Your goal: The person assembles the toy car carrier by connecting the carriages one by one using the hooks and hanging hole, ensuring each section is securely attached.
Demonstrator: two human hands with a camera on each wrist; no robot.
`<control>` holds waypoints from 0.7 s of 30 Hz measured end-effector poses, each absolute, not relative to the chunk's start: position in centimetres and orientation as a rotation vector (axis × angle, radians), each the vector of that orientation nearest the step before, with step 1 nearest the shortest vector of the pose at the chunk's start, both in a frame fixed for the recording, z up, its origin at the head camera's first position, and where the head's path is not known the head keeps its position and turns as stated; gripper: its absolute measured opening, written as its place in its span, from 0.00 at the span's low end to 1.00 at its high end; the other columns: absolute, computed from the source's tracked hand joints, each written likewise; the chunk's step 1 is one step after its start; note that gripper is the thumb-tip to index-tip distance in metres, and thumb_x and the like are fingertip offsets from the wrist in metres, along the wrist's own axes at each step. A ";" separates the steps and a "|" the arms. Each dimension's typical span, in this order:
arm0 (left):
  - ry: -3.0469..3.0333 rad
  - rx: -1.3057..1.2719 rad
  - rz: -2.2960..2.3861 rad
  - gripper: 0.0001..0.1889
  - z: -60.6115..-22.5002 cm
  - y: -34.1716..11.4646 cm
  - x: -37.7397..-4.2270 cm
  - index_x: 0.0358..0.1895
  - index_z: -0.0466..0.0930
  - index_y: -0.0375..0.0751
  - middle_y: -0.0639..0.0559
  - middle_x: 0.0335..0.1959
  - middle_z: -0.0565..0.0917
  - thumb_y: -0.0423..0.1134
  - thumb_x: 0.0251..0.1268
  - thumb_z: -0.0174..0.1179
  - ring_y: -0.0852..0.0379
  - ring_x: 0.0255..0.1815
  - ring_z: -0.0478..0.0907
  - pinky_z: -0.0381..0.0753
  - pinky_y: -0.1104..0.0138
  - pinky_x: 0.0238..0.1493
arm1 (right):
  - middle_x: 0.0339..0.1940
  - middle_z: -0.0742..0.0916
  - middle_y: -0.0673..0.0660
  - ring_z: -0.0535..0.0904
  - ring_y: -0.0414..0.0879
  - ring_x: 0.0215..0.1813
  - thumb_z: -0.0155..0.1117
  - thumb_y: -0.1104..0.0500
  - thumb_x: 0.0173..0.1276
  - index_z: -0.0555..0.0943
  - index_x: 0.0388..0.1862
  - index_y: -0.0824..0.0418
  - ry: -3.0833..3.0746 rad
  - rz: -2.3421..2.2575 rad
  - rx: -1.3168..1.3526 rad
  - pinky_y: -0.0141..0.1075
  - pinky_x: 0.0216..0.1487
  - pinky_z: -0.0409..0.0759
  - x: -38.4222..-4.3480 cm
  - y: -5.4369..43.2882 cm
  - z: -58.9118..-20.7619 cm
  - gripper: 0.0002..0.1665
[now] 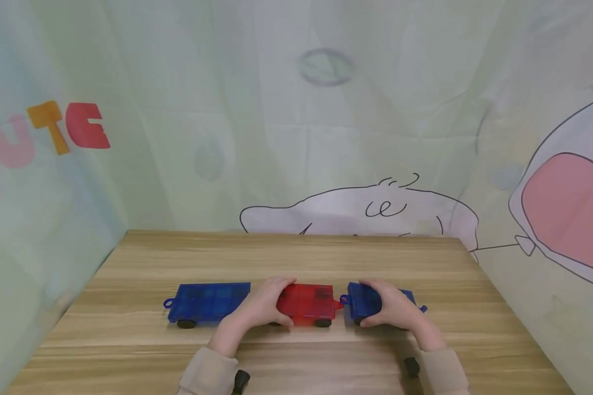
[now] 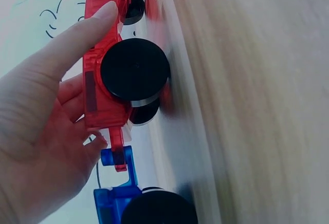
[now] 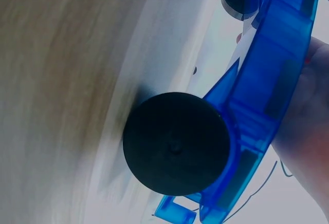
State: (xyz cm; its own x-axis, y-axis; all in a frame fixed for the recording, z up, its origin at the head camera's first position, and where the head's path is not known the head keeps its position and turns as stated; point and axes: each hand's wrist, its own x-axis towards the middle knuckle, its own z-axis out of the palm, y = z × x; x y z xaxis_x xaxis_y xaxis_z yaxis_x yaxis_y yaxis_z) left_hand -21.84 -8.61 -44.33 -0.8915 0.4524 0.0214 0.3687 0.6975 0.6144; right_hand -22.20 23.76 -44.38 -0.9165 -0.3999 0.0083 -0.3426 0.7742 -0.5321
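Observation:
A translucent red toy train car [image 1: 312,300] with black wheels stands mid-table; my left hand [image 1: 261,305] grips its left part, thumb on the near side and fingers on the far side. Behind it, a longer-looking blue train car [image 1: 208,299] stands to the left. In the left wrist view, the red car's tab [image 2: 117,144] meets that car's blue coupling loop [image 2: 129,165]. My right hand [image 1: 394,305] holds another blue train car [image 3: 267,85] across its top. Its left loop [image 1: 345,299] is at the red car's pointed hook [image 1: 338,304]; whether they are linked is unclear.
All the cars are in a row on a wood-grain table [image 1: 296,362]. A printed cloth [image 1: 296,137] hangs behind the table and at both sides. Small black devices [image 1: 412,367] sit at both wrists, by the beige sleeves [image 1: 208,373].

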 end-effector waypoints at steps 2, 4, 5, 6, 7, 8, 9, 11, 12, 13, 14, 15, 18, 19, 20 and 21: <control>2.773 0.675 0.958 0.45 -44.3 -8.6 -21.8 0.68 0.68 0.34 0.40 0.66 0.73 0.40 0.42 0.79 0.40 0.68 0.68 0.70 0.46 0.67 | 0.68 0.76 0.66 0.69 0.65 0.69 0.82 0.43 0.43 0.69 0.69 0.65 2.861 -0.829 -0.603 0.62 0.67 0.67 -22.2 23.8 -44.4 0.58; 2.775 0.677 0.954 0.45 -44.3 -8.6 -21.7 0.68 0.68 0.34 0.39 0.66 0.73 0.40 0.41 0.79 0.40 0.67 0.68 0.70 0.45 0.67 | 0.68 0.75 0.66 0.69 0.65 0.70 0.82 0.43 0.43 0.69 0.70 0.65 2.857 -0.841 -0.594 0.62 0.68 0.66 -22.1 23.8 -44.5 0.57; 2.775 0.676 0.954 0.45 -44.3 -8.6 -21.7 0.68 0.68 0.34 0.39 0.66 0.73 0.40 0.41 0.79 0.40 0.67 0.68 0.70 0.45 0.67 | 0.68 0.75 0.66 0.69 0.65 0.70 0.82 0.43 0.43 0.69 0.70 0.65 2.858 -0.838 -0.599 0.62 0.68 0.66 -22.1 23.8 -44.5 0.57; 2.776 0.676 0.953 0.45 -44.3 -8.6 -21.6 0.68 0.68 0.34 0.39 0.66 0.74 0.40 0.41 0.79 0.40 0.67 0.68 0.70 0.45 0.67 | 0.68 0.75 0.66 0.69 0.65 0.70 0.82 0.43 0.43 0.69 0.70 0.65 2.859 -0.837 -0.603 0.62 0.68 0.67 -22.1 23.8 -44.5 0.57; 2.776 0.674 0.953 0.45 -44.4 -8.6 -21.6 0.68 0.68 0.34 0.39 0.66 0.74 0.40 0.41 0.79 0.40 0.67 0.68 0.70 0.45 0.67 | 0.68 0.75 0.66 0.69 0.65 0.70 0.82 0.43 0.43 0.69 0.70 0.65 2.860 -0.834 -0.606 0.62 0.68 0.67 -22.1 23.8 -44.5 0.57; 2.778 0.672 0.952 0.45 -44.4 -8.6 -21.6 0.68 0.69 0.34 0.39 0.66 0.74 0.40 0.41 0.79 0.40 0.67 0.68 0.70 0.45 0.67 | 0.68 0.75 0.66 0.69 0.65 0.70 0.82 0.43 0.43 0.69 0.69 0.65 2.857 -0.840 -0.604 0.61 0.68 0.67 -22.1 23.7 -44.5 0.57; 2.777 0.669 0.953 0.45 -44.4 -8.6 -21.5 0.68 0.69 0.35 0.40 0.66 0.74 0.40 0.41 0.79 0.40 0.67 0.68 0.70 0.45 0.67 | 0.68 0.75 0.66 0.69 0.65 0.70 0.82 0.43 0.44 0.69 0.69 0.65 2.858 -0.834 -0.613 0.61 0.68 0.67 -22.1 23.7 -44.5 0.57; 2.774 0.654 0.955 0.45 -44.5 -8.6 -21.6 0.68 0.69 0.35 0.40 0.66 0.73 0.40 0.41 0.79 0.41 0.67 0.68 0.70 0.45 0.67 | 0.68 0.75 0.66 0.69 0.64 0.69 0.82 0.44 0.44 0.69 0.69 0.66 2.857 -0.826 -0.622 0.61 0.68 0.67 -22.1 23.6 -44.6 0.57; 2.774 0.652 0.956 0.45 -44.5 -8.6 -21.6 0.68 0.69 0.35 0.40 0.66 0.73 0.40 0.41 0.79 0.41 0.67 0.68 0.70 0.45 0.67 | 0.68 0.76 0.66 0.69 0.64 0.69 0.82 0.44 0.44 0.69 0.69 0.65 2.853 -0.833 -0.616 0.61 0.68 0.67 -22.1 23.5 -44.5 0.57; 2.771 0.647 0.961 0.45 -44.5 -8.6 -21.6 0.68 0.69 0.35 0.40 0.66 0.73 0.40 0.41 0.79 0.41 0.67 0.68 0.70 0.45 0.67 | 0.68 0.75 0.65 0.69 0.64 0.70 0.82 0.44 0.43 0.69 0.69 0.65 2.851 -0.834 -0.608 0.61 0.68 0.67 -22.1 23.5 -44.5 0.57; 2.770 0.646 0.963 0.45 -44.5 -8.6 -21.6 0.68 0.69 0.35 0.40 0.66 0.74 0.40 0.41 0.79 0.41 0.67 0.68 0.70 0.45 0.67 | 0.68 0.75 0.65 0.69 0.64 0.70 0.82 0.44 0.43 0.69 0.69 0.65 2.850 -0.834 -0.606 0.61 0.68 0.67 -22.1 23.5 -44.5 0.57; 2.768 0.643 0.967 0.45 -44.5 -8.6 -21.7 0.68 0.69 0.35 0.40 0.66 0.74 0.40 0.41 0.79 0.41 0.67 0.68 0.70 0.45 0.67 | 0.68 0.75 0.65 0.69 0.64 0.70 0.83 0.44 0.43 0.69 0.69 0.65 2.851 -0.832 -0.605 0.61 0.68 0.67 -22.1 23.4 -44.5 0.57; 2.765 0.645 0.973 0.45 -44.4 -8.6 -21.7 0.68 0.69 0.35 0.40 0.66 0.74 0.40 0.41 0.79 0.41 0.67 0.68 0.70 0.45 0.67 | 0.68 0.76 0.65 0.69 0.64 0.70 0.83 0.44 0.43 0.69 0.69 0.65 2.853 -0.837 -0.595 0.61 0.68 0.67 -22.2 23.5 -44.4 0.57; 2.763 0.641 0.976 0.45 -44.3 -8.5 -21.7 0.68 0.69 0.35 0.40 0.66 0.74 0.40 0.41 0.79 0.41 0.67 0.68 0.70 0.45 0.67 | 0.68 0.76 0.65 0.69 0.64 0.69 0.83 0.43 0.43 0.69 0.69 0.65 2.857 -0.832 -0.596 0.61 0.68 0.68 -22.2 23.5 -44.4 0.58; 2.763 0.640 0.974 0.45 -44.3 -8.5 -21.7 0.68 0.69 0.35 0.40 0.66 0.74 0.40 0.41 0.79 0.41 0.67 0.68 0.70 0.45 0.67 | 0.68 0.76 0.65 0.69 0.64 0.69 0.83 0.43 0.43 0.69 0.69 0.65 2.858 -0.828 -0.598 0.61 0.67 0.68 -22.2 23.5 -44.4 0.58; 2.762 0.636 0.973 0.46 -44.3 -8.5 -21.7 0.68 0.69 0.36 0.41 0.66 0.74 0.40 0.41 0.79 0.41 0.67 0.68 0.70 0.45 0.67 | 0.68 0.76 0.65 0.69 0.64 0.69 0.83 0.43 0.43 0.69 0.69 0.65 2.860 -0.824 -0.599 0.61 0.67 0.68 -22.2 23.5 -44.4 0.58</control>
